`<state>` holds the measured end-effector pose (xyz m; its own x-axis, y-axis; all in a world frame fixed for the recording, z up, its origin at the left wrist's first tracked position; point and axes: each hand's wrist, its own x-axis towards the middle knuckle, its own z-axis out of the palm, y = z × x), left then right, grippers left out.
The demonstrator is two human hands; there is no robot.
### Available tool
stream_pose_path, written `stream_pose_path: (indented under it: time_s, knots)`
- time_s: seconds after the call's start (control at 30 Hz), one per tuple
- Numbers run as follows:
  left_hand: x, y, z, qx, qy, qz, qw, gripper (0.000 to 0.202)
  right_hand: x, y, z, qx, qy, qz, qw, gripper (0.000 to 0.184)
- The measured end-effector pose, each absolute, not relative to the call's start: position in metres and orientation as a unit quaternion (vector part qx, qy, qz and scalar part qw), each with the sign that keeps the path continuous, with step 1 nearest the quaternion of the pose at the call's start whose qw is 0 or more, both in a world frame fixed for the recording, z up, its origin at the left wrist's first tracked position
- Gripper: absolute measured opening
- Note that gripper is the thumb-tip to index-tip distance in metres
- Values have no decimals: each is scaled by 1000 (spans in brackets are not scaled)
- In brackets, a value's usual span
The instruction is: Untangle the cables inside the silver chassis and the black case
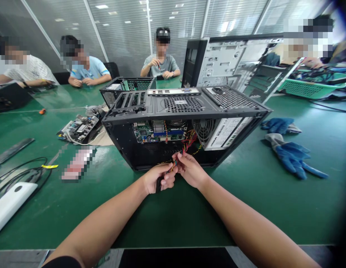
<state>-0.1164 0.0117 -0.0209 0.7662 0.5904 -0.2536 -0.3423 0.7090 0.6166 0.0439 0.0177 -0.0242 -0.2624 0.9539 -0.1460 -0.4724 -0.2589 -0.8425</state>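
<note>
An opened black computer case (pixel 186 115) lies in front of me, its open side facing me. Inside it show a motherboard (pixel 145 132), a fan (pixel 204 128) and a power supply (pixel 228 134) with a white label. A bundle of coloured cables (pixel 185 145) runs out of the case towards my hands. My left hand (pixel 161 178) is closed around the cables, and a black connector end (pixel 158 184) pokes out below its fingers. Close beside it, my right hand (pixel 191 169) pinches the same bundle nearer the case. The fingertips hide part of the cables.
Blue work gloves (pixel 291 154) lie to the right, with a green basket (pixel 312 88) of cables behind. Left are a loose circuit board (pixel 82 128), black cables (pixel 24 169) and a white device (pixel 13 204). Another case (pixel 217 59) stands behind. Several people sit across the table (pixel 245 208).
</note>
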Motion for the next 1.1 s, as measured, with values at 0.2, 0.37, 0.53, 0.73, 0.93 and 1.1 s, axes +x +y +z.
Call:
stream_pose_path:
  time_s: [0.2,0.37,0.53,0.73,0.93,1.1]
  knots:
    - [-121,17,-19,300,229,253,891,23,39,14,-23,-372,-376,667,524,33]
    - [-122,20,-22,324,243,237,883,27,37,13,-26,-384,-390,640,539,33]
    - [-119,20,-27,353,316,268,839,31,38,14,-31,-385,-405,634,535,34]
    - [-116,17,-27,351,334,275,830,31,38,14,-32,-394,-418,615,541,35]
    - [-116,16,-26,295,283,259,875,31,37,12,-25,-358,-396,654,537,31]
    - [-119,15,-22,286,241,197,906,40,38,10,-21,-341,-368,681,534,31]
